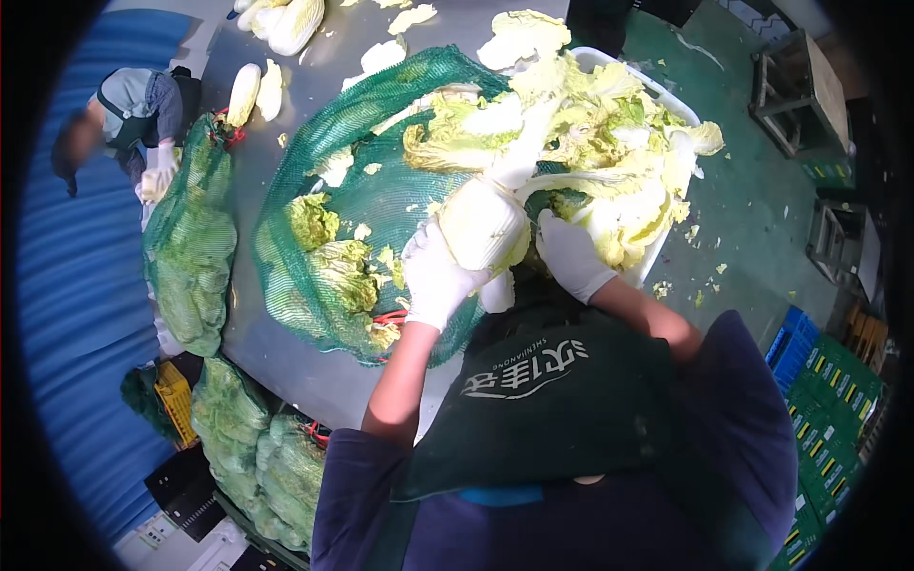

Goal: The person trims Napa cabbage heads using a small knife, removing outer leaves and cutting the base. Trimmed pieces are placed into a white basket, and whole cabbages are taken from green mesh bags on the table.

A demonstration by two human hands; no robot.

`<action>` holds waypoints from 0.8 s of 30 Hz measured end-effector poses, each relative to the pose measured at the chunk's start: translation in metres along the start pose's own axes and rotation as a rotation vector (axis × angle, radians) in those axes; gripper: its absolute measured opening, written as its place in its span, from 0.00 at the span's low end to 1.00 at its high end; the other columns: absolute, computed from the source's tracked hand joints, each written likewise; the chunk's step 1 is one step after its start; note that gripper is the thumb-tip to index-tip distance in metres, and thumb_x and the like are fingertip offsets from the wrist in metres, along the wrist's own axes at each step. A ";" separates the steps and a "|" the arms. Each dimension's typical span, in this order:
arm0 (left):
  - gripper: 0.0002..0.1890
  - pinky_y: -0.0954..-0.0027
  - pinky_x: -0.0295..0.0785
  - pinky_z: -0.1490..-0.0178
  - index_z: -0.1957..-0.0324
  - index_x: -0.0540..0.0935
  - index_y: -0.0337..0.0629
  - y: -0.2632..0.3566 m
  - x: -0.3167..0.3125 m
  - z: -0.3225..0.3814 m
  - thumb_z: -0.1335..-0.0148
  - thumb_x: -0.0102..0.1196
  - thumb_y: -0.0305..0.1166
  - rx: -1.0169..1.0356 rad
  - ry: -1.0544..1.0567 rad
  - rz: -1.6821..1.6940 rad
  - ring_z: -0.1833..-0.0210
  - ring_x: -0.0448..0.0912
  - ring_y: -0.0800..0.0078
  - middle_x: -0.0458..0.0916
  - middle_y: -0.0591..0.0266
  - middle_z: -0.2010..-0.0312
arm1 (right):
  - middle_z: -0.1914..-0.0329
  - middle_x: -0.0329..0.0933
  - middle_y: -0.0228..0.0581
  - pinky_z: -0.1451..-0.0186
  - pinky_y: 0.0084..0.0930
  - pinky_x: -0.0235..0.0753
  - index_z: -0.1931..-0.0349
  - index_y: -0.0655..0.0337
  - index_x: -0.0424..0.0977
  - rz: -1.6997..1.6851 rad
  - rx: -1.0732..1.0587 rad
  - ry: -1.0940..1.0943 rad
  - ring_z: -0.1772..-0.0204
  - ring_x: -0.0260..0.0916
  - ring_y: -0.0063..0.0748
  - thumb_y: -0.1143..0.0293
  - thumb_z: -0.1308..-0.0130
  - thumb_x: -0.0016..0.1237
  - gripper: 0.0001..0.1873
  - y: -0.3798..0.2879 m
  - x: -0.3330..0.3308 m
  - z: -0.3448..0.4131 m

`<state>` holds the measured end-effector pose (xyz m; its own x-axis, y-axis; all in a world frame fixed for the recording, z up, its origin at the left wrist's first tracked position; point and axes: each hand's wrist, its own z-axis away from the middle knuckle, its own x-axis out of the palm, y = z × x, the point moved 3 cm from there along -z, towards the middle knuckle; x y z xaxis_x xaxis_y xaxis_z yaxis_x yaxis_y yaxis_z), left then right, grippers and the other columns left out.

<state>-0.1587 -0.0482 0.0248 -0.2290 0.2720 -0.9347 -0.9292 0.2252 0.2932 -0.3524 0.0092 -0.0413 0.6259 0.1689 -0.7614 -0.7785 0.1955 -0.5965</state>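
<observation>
My left hand [439,278], in a white glove, grips a trimmed napa cabbage [487,223] from its left and underside. To the right of the cabbage is my right hand [573,257], also gloved, with its fingers curled by the bin's near side. Whether anything is inside those fingers cannot be made out. Beneath the cabbage, a green mesh bag [389,187] lies spread on the metal table [321,382], holding loose yellowed leaves [346,275]. Outer cabbage leaves [607,135] are heaped over a white bin [660,246] at the right.
Trimmed cabbages [289,25] lie at the table's far side. A filled mesh bag [193,250] rests along the left edge, near a co-worker [136,107]. More filled bags [246,457] stand lower left. Green crates [828,421] and a wooden stool [803,93] are at the right.
</observation>
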 end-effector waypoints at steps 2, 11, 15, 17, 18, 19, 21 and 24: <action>0.57 0.57 0.73 0.44 0.39 0.65 0.30 0.000 0.001 0.000 0.72 0.77 0.51 0.001 0.003 0.008 0.49 0.77 0.49 0.77 0.42 0.51 | 0.71 0.76 0.56 0.63 0.49 0.74 0.60 0.65 0.66 -0.009 -0.026 -0.031 0.64 0.76 0.59 0.68 0.33 0.44 0.10 0.000 -0.004 -0.001; 0.47 0.60 0.76 0.48 0.48 0.71 0.33 -0.026 -0.025 -0.044 0.71 0.77 0.48 -0.150 -0.356 0.341 0.53 0.81 0.50 0.80 0.44 0.55 | 0.68 0.77 0.59 0.58 0.51 0.74 0.59 0.67 0.66 -0.084 -0.038 -0.057 0.62 0.75 0.62 0.68 0.33 0.43 0.10 0.002 0.019 -0.044; 0.47 0.61 0.77 0.49 0.48 0.72 0.34 -0.032 -0.013 -0.037 0.72 0.76 0.49 0.039 -0.174 0.120 0.56 0.82 0.51 0.82 0.43 0.58 | 0.66 0.79 0.57 0.55 0.48 0.76 0.51 0.68 0.68 -0.007 0.003 -0.191 0.60 0.78 0.57 0.69 0.34 0.42 0.14 -0.009 0.006 -0.035; 0.48 0.61 0.76 0.48 0.46 0.72 0.35 -0.030 -0.009 -0.038 0.72 0.76 0.49 -0.004 -0.224 0.192 0.54 0.82 0.51 0.82 0.43 0.55 | 0.65 0.80 0.55 0.55 0.48 0.76 0.57 0.66 0.74 -0.010 0.007 -0.175 0.60 0.78 0.56 0.68 0.34 0.42 0.12 0.011 0.035 -0.040; 0.48 0.61 0.76 0.48 0.45 0.72 0.35 -0.031 -0.013 -0.040 0.72 0.76 0.49 -0.033 -0.283 0.230 0.54 0.82 0.50 0.81 0.42 0.53 | 0.65 0.80 0.55 0.55 0.47 0.76 0.59 0.65 0.75 0.010 -0.036 -0.205 0.60 0.78 0.56 0.68 0.34 0.43 0.11 0.022 0.055 -0.046; 0.49 0.61 0.76 0.48 0.44 0.72 0.35 -0.032 -0.018 -0.049 0.72 0.76 0.48 -0.047 -0.325 0.267 0.54 0.81 0.49 0.80 0.42 0.52 | 0.65 0.80 0.54 0.55 0.47 0.77 0.61 0.65 0.76 0.035 -0.083 -0.216 0.60 0.79 0.56 0.68 0.34 0.43 0.11 0.024 0.061 -0.057; 0.47 0.61 0.76 0.48 0.44 0.71 0.34 -0.047 -0.013 -0.051 0.68 0.75 0.47 0.004 -0.297 0.380 0.53 0.82 0.52 0.81 0.44 0.53 | 0.65 0.80 0.53 0.54 0.46 0.77 0.65 0.64 0.78 0.026 -0.067 -0.113 0.59 0.79 0.56 0.67 0.34 0.44 0.11 0.026 0.068 -0.061; 0.36 0.62 0.76 0.48 0.45 0.72 0.31 -0.105 0.010 -0.056 0.54 0.69 0.41 0.106 -0.299 0.776 0.52 0.83 0.55 0.83 0.45 0.55 | 0.65 0.80 0.53 0.54 0.45 0.77 0.66 0.63 0.78 0.011 -0.012 -0.147 0.58 0.79 0.55 0.66 0.36 0.44 0.11 0.018 0.057 -0.059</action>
<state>-0.0796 -0.1214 -0.0270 -0.6918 0.6193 -0.3712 -0.5037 -0.0457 0.8626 -0.3334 -0.0342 -0.1105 0.6169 0.3108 -0.7230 -0.7853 0.1819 -0.5919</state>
